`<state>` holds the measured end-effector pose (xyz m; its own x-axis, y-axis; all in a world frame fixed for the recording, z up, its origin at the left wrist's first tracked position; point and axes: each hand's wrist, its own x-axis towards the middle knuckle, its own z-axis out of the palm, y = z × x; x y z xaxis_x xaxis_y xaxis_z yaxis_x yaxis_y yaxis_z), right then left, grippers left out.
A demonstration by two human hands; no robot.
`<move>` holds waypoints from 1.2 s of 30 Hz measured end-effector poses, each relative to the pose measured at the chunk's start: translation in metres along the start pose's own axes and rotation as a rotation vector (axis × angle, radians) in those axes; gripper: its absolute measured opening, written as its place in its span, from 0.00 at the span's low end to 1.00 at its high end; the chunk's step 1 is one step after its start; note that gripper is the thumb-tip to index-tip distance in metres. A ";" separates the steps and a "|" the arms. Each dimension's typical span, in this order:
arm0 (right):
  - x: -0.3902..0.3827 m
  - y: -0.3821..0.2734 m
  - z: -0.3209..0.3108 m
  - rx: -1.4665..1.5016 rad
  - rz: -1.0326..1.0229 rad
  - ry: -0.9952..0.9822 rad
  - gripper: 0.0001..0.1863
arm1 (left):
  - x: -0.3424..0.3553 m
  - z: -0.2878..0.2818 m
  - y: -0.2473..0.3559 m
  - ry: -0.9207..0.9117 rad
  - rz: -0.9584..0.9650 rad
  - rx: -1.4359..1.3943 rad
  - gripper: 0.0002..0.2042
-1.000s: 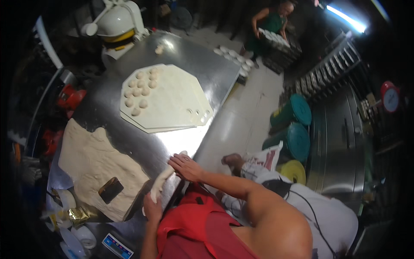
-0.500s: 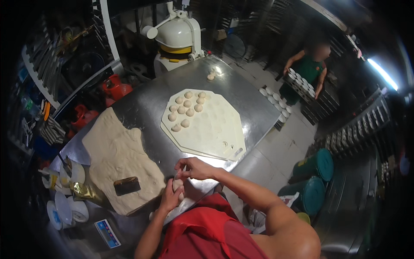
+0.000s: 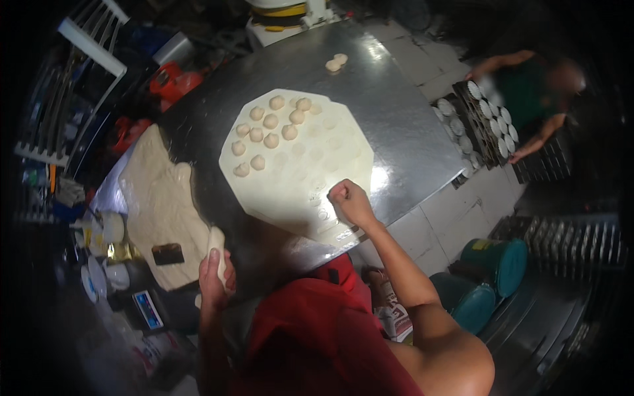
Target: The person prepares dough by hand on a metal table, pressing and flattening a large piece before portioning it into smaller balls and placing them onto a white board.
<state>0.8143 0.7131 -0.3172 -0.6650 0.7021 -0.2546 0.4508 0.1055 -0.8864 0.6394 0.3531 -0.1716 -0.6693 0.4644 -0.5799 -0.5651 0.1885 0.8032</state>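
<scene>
My left hand [image 3: 216,276] is wrapped round a thick strip of dough [image 3: 216,239], whose end sticks up past the fingers beside the big slab of dough [image 3: 158,198]. My right hand [image 3: 352,204] reaches over the near right part of a pale, many-sided board [image 3: 337,148]. Its fingers are curled closed, and whatever they hold is hidden from view. Several small dough balls [image 3: 271,121] sit in loose rows on the board's left half. A dark rectangular object [image 3: 168,254] lies on the slab's near end.
Two dough pieces [image 3: 337,63] lie at the metal table's [image 3: 389,99] far end. Left stand tubs [image 3: 109,228] and a small scale [image 3: 147,310]. Beyond the table's right edge, a co-worker [image 3: 528,92] bends with a tray of round moulds [image 3: 492,119]. Green drums [image 3: 495,264] stand on the floor.
My right hand has left the left hand and moved out over the board. My left hand still grips the dough. The co-worker has lowered the tray beside the table; the view has shifted.
</scene>
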 end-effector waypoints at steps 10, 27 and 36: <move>-0.063 -0.084 0.093 0.578 0.047 -0.795 0.22 | 0.028 0.036 -0.054 -0.243 0.049 0.477 0.14; 0.029 -0.087 0.052 0.062 -0.165 -0.092 0.09 | 0.121 -0.067 -0.058 0.033 0.065 -0.032 0.11; 0.264 -0.068 0.027 -0.317 -0.620 0.343 0.15 | 0.206 -0.064 -0.074 0.231 -0.018 0.661 0.20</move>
<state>0.5924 0.8722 -0.3348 -0.6534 0.6220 0.4315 0.2398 0.7107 -0.6613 0.5127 0.3793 -0.3595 -0.7893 0.2746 -0.5492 -0.2143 0.7150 0.6655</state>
